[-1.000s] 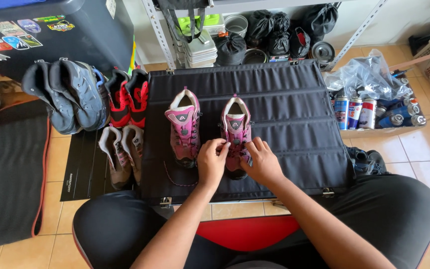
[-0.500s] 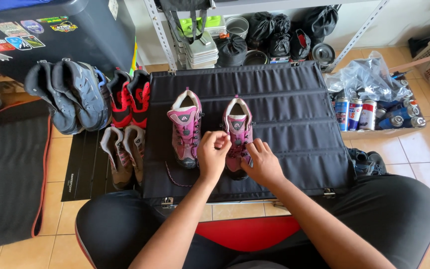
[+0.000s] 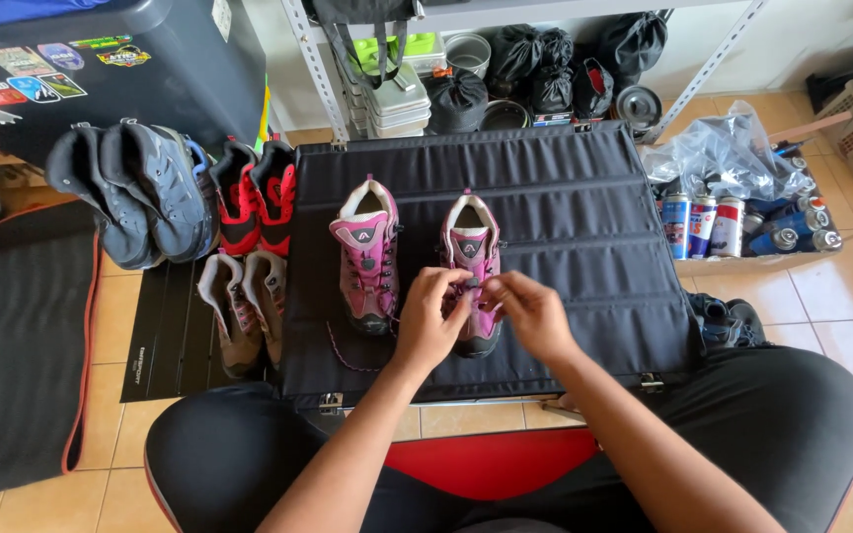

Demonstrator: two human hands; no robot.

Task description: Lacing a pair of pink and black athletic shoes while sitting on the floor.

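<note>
On black mat [image 3: 565, 188], both hands' fingers have closed together, pinching right boot's [image 3: 473, 266] lace.

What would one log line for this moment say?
left hand: on lace | right hand: on lace | boot: pink, on black mat | second boot: beside

under both hands, the pink boot [image 3: 473, 259] looks of matt suede-like cloth, its lace [image 3: 477, 290] thin woven cord – beneath it a black padded mat [image 3: 584, 237], matt quilted fabric. right of the grip, glossy metal cans [image 3: 703, 223]; crinkled shiny plastic bag [image 3: 728, 148].
</note>
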